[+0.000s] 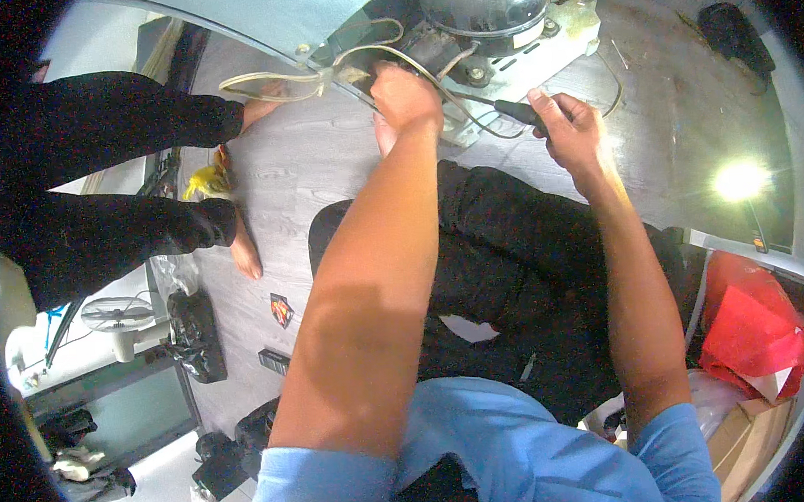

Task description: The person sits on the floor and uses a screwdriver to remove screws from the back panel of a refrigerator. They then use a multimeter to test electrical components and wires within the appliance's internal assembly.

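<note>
At the top of the view, on the grey wooden-looking floor [278, 194], sits a shiny black round metal compressor [485, 5] on a flat white metal base [575, 44]. A big pale-blue panel [248, 14] is just beside it, to the left.

The person's right hand [576, 134] has its fingers curled around a black-handled thin tool [517, 112]. The tool points left, toward the near side of the base. The left hand [404, 96] is bent in close, near the compressor and the edge of the panel. Its fingers are partly hidden, so I cannot tell what they hold. A long cream-coloured cord [265, 86] makes loops to the left of this hand.

On the left are another person's legs in black trousers [127, 229], with bare feet. A bright white lamp [742, 180] shines on the right, and a shiny red bag [754, 334] sits below it.
</note>
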The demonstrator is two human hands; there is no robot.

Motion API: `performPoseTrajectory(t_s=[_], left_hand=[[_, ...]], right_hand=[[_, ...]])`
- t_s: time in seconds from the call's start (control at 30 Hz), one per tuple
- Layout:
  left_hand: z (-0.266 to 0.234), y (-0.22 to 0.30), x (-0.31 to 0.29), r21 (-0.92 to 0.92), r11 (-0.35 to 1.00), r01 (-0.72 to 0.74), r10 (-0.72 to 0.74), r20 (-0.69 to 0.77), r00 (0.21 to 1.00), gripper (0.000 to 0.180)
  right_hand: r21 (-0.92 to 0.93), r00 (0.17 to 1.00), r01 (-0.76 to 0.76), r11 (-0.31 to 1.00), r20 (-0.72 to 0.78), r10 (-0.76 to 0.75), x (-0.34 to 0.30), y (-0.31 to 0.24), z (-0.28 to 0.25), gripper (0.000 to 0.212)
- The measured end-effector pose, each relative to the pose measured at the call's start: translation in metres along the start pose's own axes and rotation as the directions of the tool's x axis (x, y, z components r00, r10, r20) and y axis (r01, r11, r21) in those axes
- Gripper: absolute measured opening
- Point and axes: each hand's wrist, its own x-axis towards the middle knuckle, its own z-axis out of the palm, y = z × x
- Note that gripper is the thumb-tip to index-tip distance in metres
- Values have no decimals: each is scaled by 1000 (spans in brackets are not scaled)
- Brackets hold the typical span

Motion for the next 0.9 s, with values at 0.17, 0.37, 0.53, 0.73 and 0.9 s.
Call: performPoseTrajectory(t_s=[0.17,0.37,0.53,0.73,0.9], left_hand=[[-1,21,-12,-162,983,91,-113,-136,984,15],[32,4,-7,-287,929,233,-312,-271,911,22],[31,-6,-4,-299,922,245,-317,-222,922,19],[33,-9,7,-287,852,437,-460,-13,888,19],[40,-9,16,-394,743,541,-546,110,830,25]], right_hand=[[-18,999,32,999,-12,-33,1,0,1,53],[33,998,58,998,-26,-57,4,3,4,53],[11,997,68,998,-25,-68,4,4,3,51],[52,999,44,998,-28,-42,-5,-7,1,50],[66,998,46,997,-37,-44,2,1,-1,49]])
